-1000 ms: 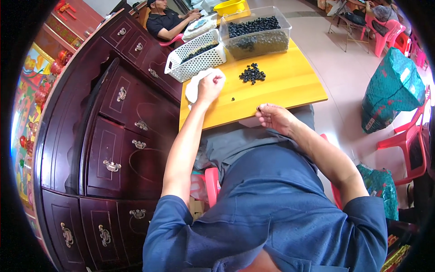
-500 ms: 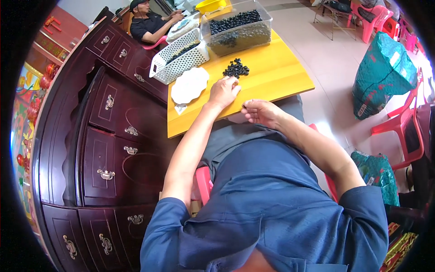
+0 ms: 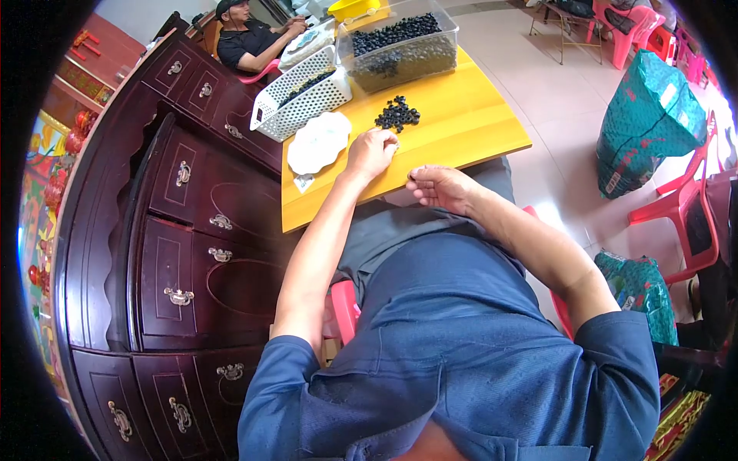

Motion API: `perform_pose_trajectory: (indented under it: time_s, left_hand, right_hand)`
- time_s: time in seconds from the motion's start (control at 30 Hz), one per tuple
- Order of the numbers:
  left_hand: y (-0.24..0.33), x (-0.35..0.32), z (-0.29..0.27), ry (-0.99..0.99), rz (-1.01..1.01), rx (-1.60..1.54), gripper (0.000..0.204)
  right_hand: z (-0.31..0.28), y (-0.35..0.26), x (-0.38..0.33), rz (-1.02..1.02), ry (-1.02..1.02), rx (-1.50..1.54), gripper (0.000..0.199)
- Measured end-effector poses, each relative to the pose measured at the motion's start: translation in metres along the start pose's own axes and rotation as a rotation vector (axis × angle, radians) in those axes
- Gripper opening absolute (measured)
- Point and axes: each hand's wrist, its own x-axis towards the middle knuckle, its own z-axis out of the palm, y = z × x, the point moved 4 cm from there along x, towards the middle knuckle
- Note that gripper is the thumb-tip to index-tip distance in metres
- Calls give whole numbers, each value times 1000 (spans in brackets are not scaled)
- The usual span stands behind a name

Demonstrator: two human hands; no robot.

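Left hand sits just on the near side of the pile of small black pieces, fingers curled down toward the yellow table, and honestly I can't tell if it's got anything in them. Right hand is nearer the body than the pile and a bit right of it, thumb and finger pinched on what looks like one small dark bit. Left of the pile there's a white scalloped mat, a white perforated basket farther back on that side, and a clear bin of similar black bits right behind it. My guess: these bits are super light, fairly stiff, maybe slick and prone to rolling, so I'd pinch one by its sides, thumb against fingertip, nice and gentle.
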Motion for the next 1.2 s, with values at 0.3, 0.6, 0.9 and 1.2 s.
perform_pose_trajectory:
  time_s: [0.3,0.6,0.9,1.2]
  left_hand:
    - [5,2,-1,-25,-11,-2,15]
    - [3,5,1,-6,-32,-43,11]
    - [0,4,0,-21,-125,-108,16]
    - [3,-13,-27,59,-240,-476,8]
  right_hand:
    - [-2,1,3,-3,-34,-4,15]
    - [-2,0,2,3,-23,-3,16]
    - [-3,-1,1,5,43,-8,20]
    - [0,-9,-3,-50,-31,20,14]
